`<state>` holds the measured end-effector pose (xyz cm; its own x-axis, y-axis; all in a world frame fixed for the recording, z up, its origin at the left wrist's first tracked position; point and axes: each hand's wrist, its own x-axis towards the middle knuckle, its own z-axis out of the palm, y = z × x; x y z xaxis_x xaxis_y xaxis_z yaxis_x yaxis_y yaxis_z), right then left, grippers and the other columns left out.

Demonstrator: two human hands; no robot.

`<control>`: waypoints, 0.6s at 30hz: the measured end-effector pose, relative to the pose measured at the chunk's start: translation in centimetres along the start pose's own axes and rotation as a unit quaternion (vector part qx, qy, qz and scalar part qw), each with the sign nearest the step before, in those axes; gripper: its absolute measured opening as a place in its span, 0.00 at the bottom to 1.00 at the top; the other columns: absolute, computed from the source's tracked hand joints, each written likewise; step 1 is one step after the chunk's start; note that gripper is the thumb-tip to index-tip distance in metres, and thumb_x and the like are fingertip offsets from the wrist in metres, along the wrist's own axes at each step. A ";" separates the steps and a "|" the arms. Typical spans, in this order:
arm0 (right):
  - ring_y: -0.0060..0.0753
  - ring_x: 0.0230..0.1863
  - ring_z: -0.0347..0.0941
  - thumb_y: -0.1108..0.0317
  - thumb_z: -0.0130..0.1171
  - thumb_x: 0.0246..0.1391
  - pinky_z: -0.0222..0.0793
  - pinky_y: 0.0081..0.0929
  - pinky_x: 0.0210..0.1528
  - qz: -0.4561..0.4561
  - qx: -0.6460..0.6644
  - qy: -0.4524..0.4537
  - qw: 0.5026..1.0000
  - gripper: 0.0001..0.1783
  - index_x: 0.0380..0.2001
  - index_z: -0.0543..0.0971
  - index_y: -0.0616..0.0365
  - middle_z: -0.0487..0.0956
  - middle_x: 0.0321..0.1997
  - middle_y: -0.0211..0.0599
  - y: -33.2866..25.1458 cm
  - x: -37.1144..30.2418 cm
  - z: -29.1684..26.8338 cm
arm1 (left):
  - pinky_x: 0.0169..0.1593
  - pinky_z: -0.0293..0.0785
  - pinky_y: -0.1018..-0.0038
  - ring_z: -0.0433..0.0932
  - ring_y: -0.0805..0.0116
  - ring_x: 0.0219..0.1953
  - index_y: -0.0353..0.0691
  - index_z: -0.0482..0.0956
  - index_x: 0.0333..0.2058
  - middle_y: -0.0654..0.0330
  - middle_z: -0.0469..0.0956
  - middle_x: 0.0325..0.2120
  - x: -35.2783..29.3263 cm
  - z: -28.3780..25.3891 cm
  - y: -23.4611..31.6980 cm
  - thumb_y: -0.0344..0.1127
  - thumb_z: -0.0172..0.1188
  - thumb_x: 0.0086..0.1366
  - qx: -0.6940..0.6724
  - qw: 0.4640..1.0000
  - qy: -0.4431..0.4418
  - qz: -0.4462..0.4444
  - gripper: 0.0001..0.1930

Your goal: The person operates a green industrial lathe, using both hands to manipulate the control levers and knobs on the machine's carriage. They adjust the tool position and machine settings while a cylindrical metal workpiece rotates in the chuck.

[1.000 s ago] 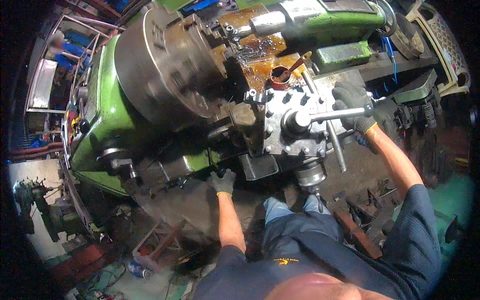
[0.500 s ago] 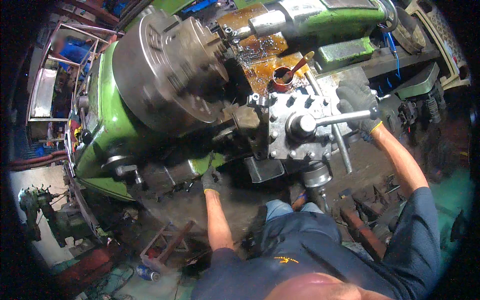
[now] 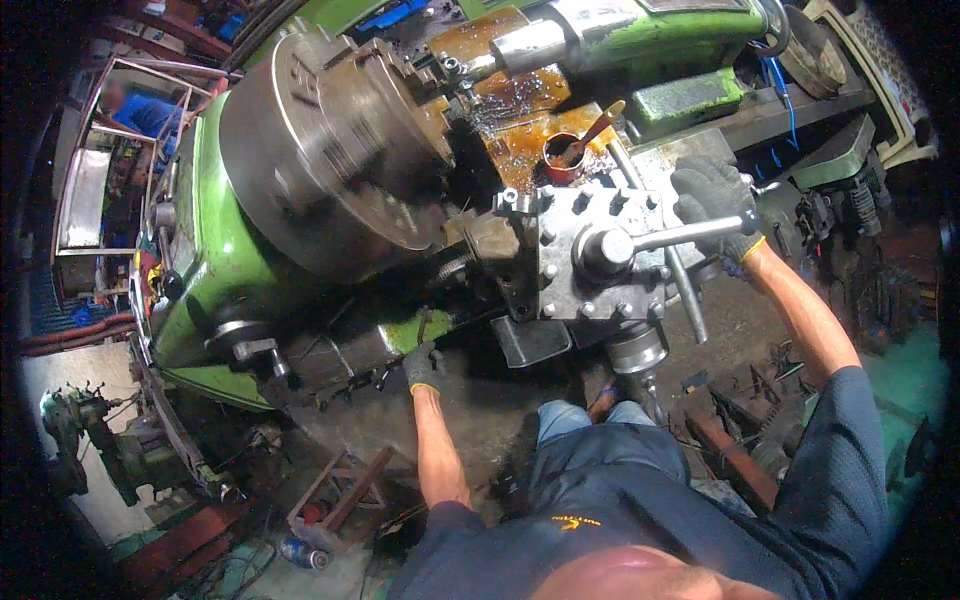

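Note:
My left hand (image 3: 422, 366), in a grey glove, is closed around the lower end of a thin dark lever (image 3: 422, 325) at the front of the green lathe (image 3: 212, 190). My right hand (image 3: 712, 202), gloved too, has its fingers curled down at the right of the square tool post (image 3: 590, 255); what lies under them is hidden. Across that hand passes the tool post's clamping handle (image 3: 680, 236). At the left, the big chuck (image 3: 325, 150) looks blurred, as if turning. A cutting tool holder (image 3: 490, 240) points toward it from the tool post.
A red cup (image 3: 563, 158) with a brush (image 3: 600, 122) stands behind the tool post, beside oily metal chips. The tailstock (image 3: 640, 45) is at the back. A handwheel hub (image 3: 638, 347) juts toward my legs. A red metal frame (image 3: 345, 490) and a can (image 3: 303, 553) lie low left.
The whole view has shifted slightly. The chuck's blurred face and jaws look different. Both hands stay at the same places on the lathe.

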<state>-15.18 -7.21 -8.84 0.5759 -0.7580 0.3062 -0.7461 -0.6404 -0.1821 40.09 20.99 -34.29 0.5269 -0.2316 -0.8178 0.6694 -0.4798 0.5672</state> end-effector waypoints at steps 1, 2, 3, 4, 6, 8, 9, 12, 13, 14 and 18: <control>0.56 0.57 0.76 0.57 0.62 0.56 0.71 0.49 0.61 0.000 -0.002 0.008 1.000 0.18 0.45 0.82 0.55 0.81 0.54 0.48 0.0 0.0 0.1 | 0.18 0.67 0.75 0.73 0.70 0.17 0.42 0.77 0.27 0.61 0.75 0.18 0.3 -0.3 -0.1 0.29 0.67 0.62 0.002 1.000 0.004 -0.002 0.07; 0.56 0.57 0.76 0.57 0.62 0.56 0.71 0.49 0.61 0.002 -0.005 0.016 1.000 0.18 0.45 0.82 0.55 0.81 0.54 0.48 0.0 -0.2 0.2 | 0.19 0.68 0.75 0.73 0.70 0.18 0.42 0.77 0.27 0.62 0.75 0.18 0.4 -0.3 -0.2 0.29 0.67 0.62 0.005 1.000 0.004 -0.001 0.07; 0.56 0.57 0.76 0.57 0.62 0.56 0.71 0.48 0.61 0.005 -0.008 0.024 1.000 0.18 0.45 0.82 0.55 0.81 0.54 0.48 -0.1 -0.3 0.3 | 0.19 0.68 0.76 0.74 0.70 0.19 0.42 0.77 0.26 0.62 0.75 0.19 0.5 -0.3 -0.3 0.29 0.67 0.62 0.008 1.000 0.003 0.000 0.07; 0.56 0.57 0.76 0.57 0.62 0.56 0.71 0.48 0.61 0.009 -0.008 0.015 1.000 0.18 0.45 0.83 0.55 0.81 0.54 0.47 0.1 -0.3 0.3 | 0.19 0.68 0.76 0.74 0.70 0.19 0.42 0.78 0.26 0.63 0.75 0.19 0.6 -0.3 -0.4 0.29 0.66 0.62 0.011 1.000 0.003 0.000 0.07; 0.56 0.58 0.76 0.57 0.62 0.55 0.72 0.48 0.61 0.020 -0.009 -0.003 1.000 0.18 0.46 0.83 0.54 0.81 0.55 0.47 0.4 -0.5 0.4 | 0.20 0.69 0.76 0.75 0.70 0.20 0.42 0.78 0.26 0.63 0.74 0.19 -0.1 0.1 -0.1 0.29 0.66 0.62 0.031 0.999 -0.011 0.000 0.07; 0.56 0.58 0.76 0.57 0.62 0.56 0.72 0.48 0.61 0.017 0.001 0.000 1.000 0.18 0.46 0.83 0.54 0.81 0.56 0.47 0.3 -0.4 0.3 | 0.22 0.70 0.75 0.77 0.69 0.22 0.41 0.78 0.25 0.62 0.75 0.19 -0.1 -0.1 0.0 0.29 0.65 0.61 0.099 0.994 -0.037 0.041 0.07; 0.56 0.58 0.76 0.57 0.62 0.56 0.72 0.49 0.61 0.013 0.008 0.005 1.000 0.18 0.46 0.83 0.54 0.81 0.56 0.47 0.3 -0.3 0.3 | 0.23 0.72 0.73 0.78 0.68 0.23 0.41 0.79 0.25 0.61 0.76 0.20 0.7 -1.0 -0.4 0.29 0.65 0.61 0.154 0.983 -0.056 0.084 0.06; 0.57 0.58 0.76 0.58 0.62 0.56 0.71 0.49 0.61 0.026 0.022 -0.019 0.999 0.18 0.46 0.83 0.54 0.81 0.57 0.47 -0.1 0.1 -0.2 | 0.28 0.77 0.66 0.82 0.61 0.26 0.42 0.82 0.27 0.58 0.81 0.23 1.5 -2.9 -0.6 0.31 0.64 0.59 0.512 0.729 -0.082 0.446 0.03; 0.57 0.58 0.76 0.58 0.62 0.56 0.71 0.49 0.62 0.016 0.009 -0.005 1.000 0.18 0.46 0.83 0.55 0.81 0.56 0.48 0.0 0.0 0.0 | 0.30 0.78 0.63 0.83 0.59 0.27 0.42 0.83 0.27 0.56 0.83 0.24 1.7 -3.1 -0.5 0.32 0.64 0.58 0.618 0.537 -0.077 0.569 0.03; 0.57 0.58 0.76 0.58 0.62 0.56 0.71 0.49 0.62 0.009 -0.005 0.008 1.000 0.17 0.46 0.83 0.55 0.81 0.56 0.48 0.2 -0.4 0.2 | 0.33 0.79 0.61 0.83 0.56 0.29 0.43 0.84 0.28 0.56 0.84 0.26 1.4 -2.6 -0.5 0.33 0.63 0.59 0.641 0.526 -0.061 0.555 0.03; 0.57 0.58 0.76 0.58 0.62 0.56 0.70 0.49 0.63 -0.009 0.011 0.014 1.000 0.17 0.45 0.83 0.56 0.81 0.55 0.48 0.3 0.3 0.7 | 0.40 0.80 0.57 0.85 0.50 0.33 0.43 0.85 0.32 0.56 0.85 0.28 5.8 -5.3 -4.5 0.34 0.61 0.62 0.658 0.639 -0.002 0.399 0.05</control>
<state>-15.03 -7.70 -9.43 0.5796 -0.7424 0.3359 -0.7277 -0.6571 -0.1968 42.96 26.25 -41.08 0.4226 -0.8475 -0.3213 -0.8323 -0.5032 0.2324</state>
